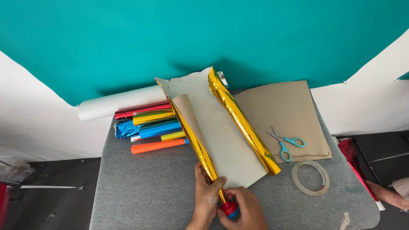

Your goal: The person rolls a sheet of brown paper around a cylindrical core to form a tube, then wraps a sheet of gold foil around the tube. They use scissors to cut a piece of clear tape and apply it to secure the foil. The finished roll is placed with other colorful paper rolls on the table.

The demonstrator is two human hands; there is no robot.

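Left hand (207,191) is clamped around the gold foil (200,147) being rolled over a red-blue ball (229,208). Right hand (245,206) pinches the ball's end. Next calls for tighter rolling, I judge.

My left hand (207,196) is bare, a pale plaster strip across its back; my right hand (246,208) bare, sleeveless.

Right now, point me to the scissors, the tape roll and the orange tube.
scissors (284,142): head view, on the pivot where blades meet the blue handles.
tape roll (298,181): head view, on the ring's left rim.
orange tube (156,146): head view, mid-length of the tube.
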